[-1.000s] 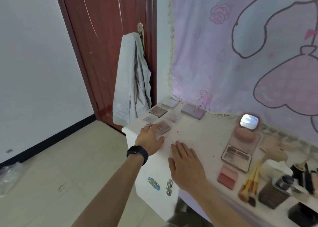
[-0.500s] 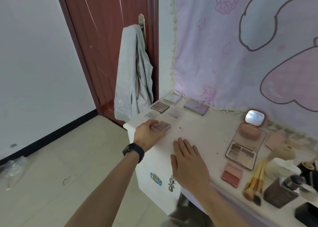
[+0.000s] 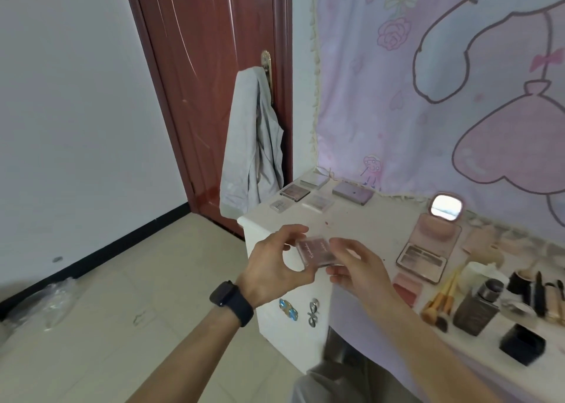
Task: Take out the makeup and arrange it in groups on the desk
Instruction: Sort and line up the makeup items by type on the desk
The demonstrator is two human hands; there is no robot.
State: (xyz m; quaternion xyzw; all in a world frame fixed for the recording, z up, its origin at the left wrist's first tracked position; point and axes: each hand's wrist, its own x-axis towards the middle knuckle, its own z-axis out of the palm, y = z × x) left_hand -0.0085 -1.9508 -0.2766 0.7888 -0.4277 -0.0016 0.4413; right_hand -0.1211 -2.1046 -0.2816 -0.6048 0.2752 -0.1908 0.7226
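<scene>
Left hand (image 3: 275,268), right hand (image 3: 362,269) pinch palette (image 3: 315,249); brushes (image 3: 437,305), perhaps bottle (image 3: 475,312), nearby.

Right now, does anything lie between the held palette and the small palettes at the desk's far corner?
Nothing visible does: between the palette, which the left hand and right hand hold, and the small palettes lies only bare desk.

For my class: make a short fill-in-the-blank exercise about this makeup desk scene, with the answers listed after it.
The left hand and right hand together hold ____ small palette.
The black watch sits on the ____ wrist.
The grey garment hangs on the ____ of the door.
Answers: one; left; handle.
</scene>
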